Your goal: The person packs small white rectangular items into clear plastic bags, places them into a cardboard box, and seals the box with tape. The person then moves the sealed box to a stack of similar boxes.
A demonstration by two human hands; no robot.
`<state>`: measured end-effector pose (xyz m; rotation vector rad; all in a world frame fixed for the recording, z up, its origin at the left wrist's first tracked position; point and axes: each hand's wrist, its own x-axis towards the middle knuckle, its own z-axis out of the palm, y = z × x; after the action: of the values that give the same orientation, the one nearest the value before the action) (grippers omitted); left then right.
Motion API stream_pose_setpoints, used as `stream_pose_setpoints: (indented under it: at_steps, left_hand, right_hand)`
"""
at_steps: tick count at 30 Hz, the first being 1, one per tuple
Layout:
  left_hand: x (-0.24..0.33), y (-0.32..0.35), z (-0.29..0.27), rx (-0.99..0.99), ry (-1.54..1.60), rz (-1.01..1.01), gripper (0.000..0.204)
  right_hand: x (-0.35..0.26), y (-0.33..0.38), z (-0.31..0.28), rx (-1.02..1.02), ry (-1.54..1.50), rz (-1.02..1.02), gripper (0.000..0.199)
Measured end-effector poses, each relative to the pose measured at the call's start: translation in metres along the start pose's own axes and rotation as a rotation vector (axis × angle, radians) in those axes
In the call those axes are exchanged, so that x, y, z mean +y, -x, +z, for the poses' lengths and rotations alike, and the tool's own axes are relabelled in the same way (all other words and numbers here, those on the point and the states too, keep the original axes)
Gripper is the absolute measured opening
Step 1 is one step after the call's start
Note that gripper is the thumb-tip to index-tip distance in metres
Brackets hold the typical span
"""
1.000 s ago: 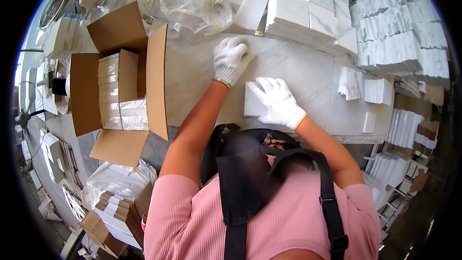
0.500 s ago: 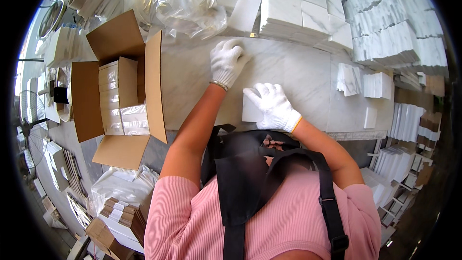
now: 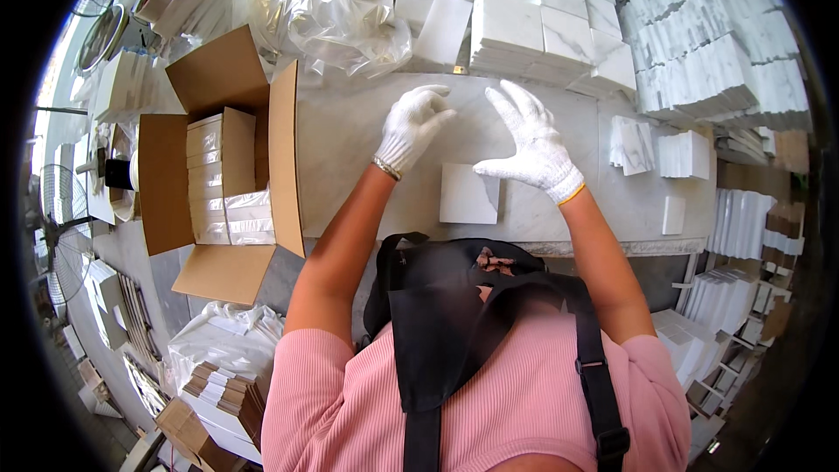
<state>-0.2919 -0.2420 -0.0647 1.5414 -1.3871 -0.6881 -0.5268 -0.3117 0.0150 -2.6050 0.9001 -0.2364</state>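
My left hand (image 3: 412,131), in a white knit glove, hovers over the marble-topped table (image 3: 345,197) with its fingers bent and the thumb apart; nothing is in it. To its right, my right hand (image 3: 533,142) is open, fingers stretched forward and thumb spread to the left. A square white tile (image 3: 465,196) lies flat on the tabletop near the front edge. The right thumb reaches over the tile's upper right corner; whether it touches, I cannot tell. A gap separates the two hands.
Left stands an open cardboard box (image 3: 164,183) holding wrapped white packs (image 3: 208,179). Clear plastic bags (image 3: 350,31) and stacked marble tiles (image 3: 511,22) line the back. Small tile stacks (image 3: 684,155) and a narrow tile piece (image 3: 673,215) sit at the right.
My right hand has lifted off the square tile and swung forward and right, opening wide, which uncovers the tile. My left hand has opened somewhat and stayed near its place.
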Motion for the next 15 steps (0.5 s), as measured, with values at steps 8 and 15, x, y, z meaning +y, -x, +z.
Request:
stream_pose_setpoints:
  at_steps: [8,15]
  left_hand:
    - [0.036,0.070,-0.030,-0.327,0.005,0.232,0.020]
    - [0.015,0.105,-0.018,-0.270,-0.373,0.560,0.018]
  right_hand:
    - [0.018,0.028,0.024,-0.175,-0.260,-0.142,0.011]
    - [-0.011,0.086,0.022,-0.100,-0.049,-0.325,0.017]
